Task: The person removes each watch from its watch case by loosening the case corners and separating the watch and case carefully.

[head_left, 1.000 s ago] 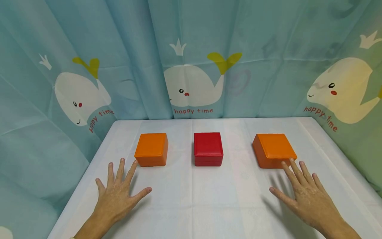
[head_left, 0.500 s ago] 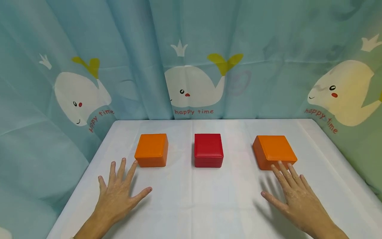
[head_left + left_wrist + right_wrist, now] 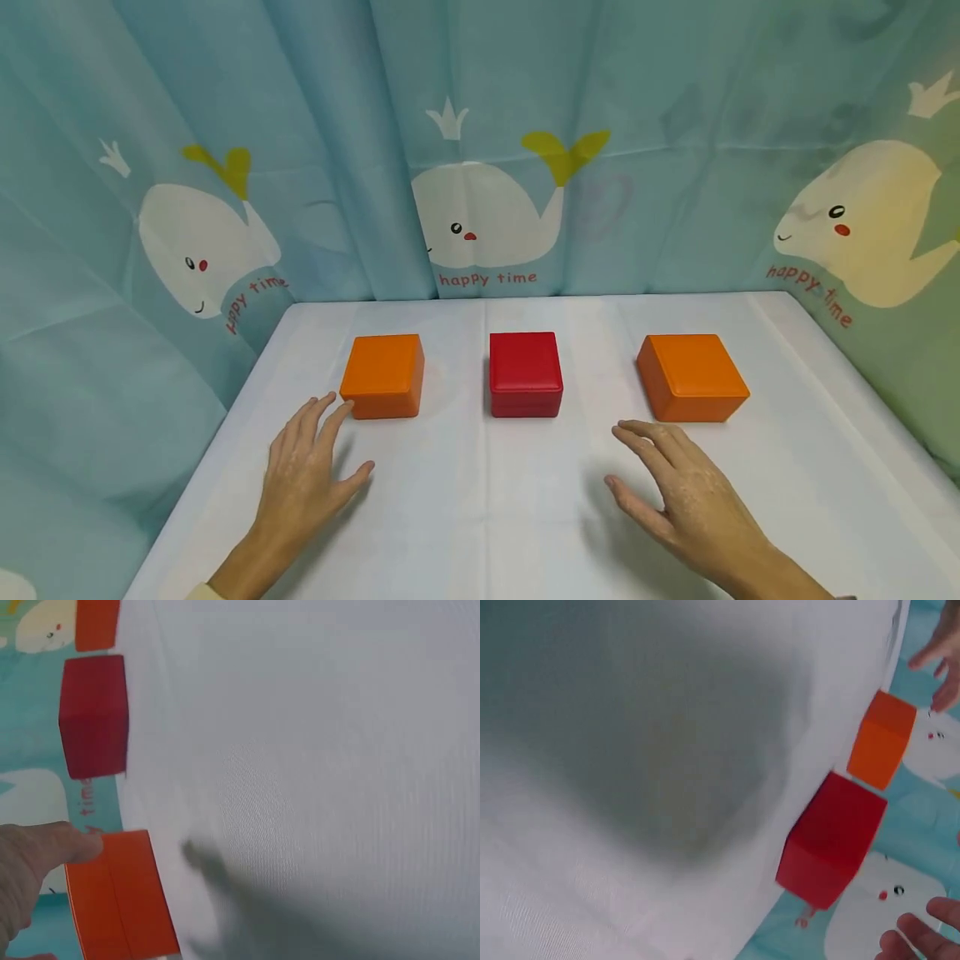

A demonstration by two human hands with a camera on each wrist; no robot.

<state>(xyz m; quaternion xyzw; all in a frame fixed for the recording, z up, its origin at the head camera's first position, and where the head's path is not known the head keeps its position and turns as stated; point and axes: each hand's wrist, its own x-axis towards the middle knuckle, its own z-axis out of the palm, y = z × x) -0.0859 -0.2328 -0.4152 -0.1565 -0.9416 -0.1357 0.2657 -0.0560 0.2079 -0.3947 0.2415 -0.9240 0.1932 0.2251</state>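
Three square lidded boxes stand in a row: a left orange box (image 3: pixel 382 371), a red box (image 3: pixel 525 371) in the middle, and a right orange box (image 3: pixel 693 375), turned slightly. They look stiff and probably light, with a smooth covering that may be a little slick. Opposite side walls, below the lid seam visible on the red box, seem the safest hold; lifting by the lid might open it.

The left hand (image 3: pixel 300 479) hovers with fingers extended at the left orange box's near corner; whether a fingertip touches cannot be told. The right hand (image 3: pixel 693 492) hangs just in front of the right orange box, fingers gently bent. Each grip is released and holds nothing.

Wide gaps separate the boxes. The white surface (image 3: pixel 480 517) offers open room toward the person, less behind, where its far edge meets a blue whale-print curtain (image 3: pixel 300 83).
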